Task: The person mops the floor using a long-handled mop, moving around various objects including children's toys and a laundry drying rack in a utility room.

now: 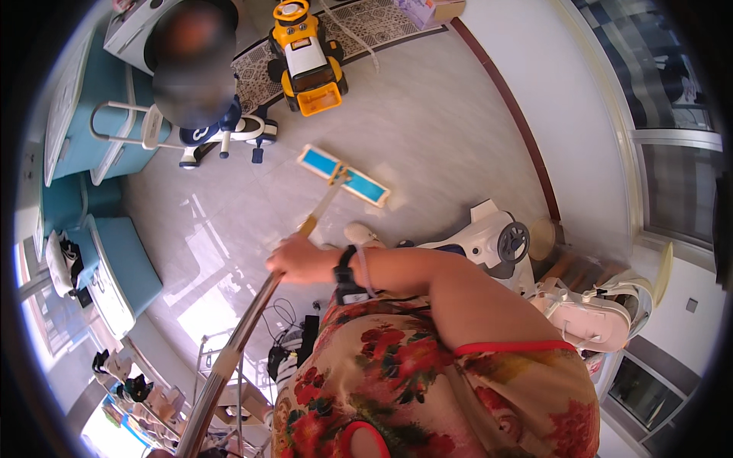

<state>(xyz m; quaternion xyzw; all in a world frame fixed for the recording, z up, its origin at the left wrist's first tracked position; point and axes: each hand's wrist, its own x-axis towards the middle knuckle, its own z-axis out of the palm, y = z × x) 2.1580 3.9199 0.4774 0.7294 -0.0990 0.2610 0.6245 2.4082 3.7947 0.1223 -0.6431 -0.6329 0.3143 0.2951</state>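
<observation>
My right hand (303, 260) grips the metal pole (252, 320) of a flat mop partway along its length. A dark wrist device and a pale band are on that wrist. The pole slants from the bottom left edge up to the mop head (366, 186), a blue plate with a pale rim that lies on the grey floor ahead. Close below it is a light-coloured shoe (362, 233). Of my left hand, at most a small skin-coloured patch shows beside the pole at the bottom edge, so its grip cannot be made out.
Beyond the mop stands a yellow ride-on toy loader (309, 63) by a patterned mat (366, 28). A blurred person (194, 74) is at a white-and-navy ride-on toy (246, 129). Blue cabinets (129, 269) line the left; a white ride-on car (487, 240) is right. Cables (280, 315) lie near me.
</observation>
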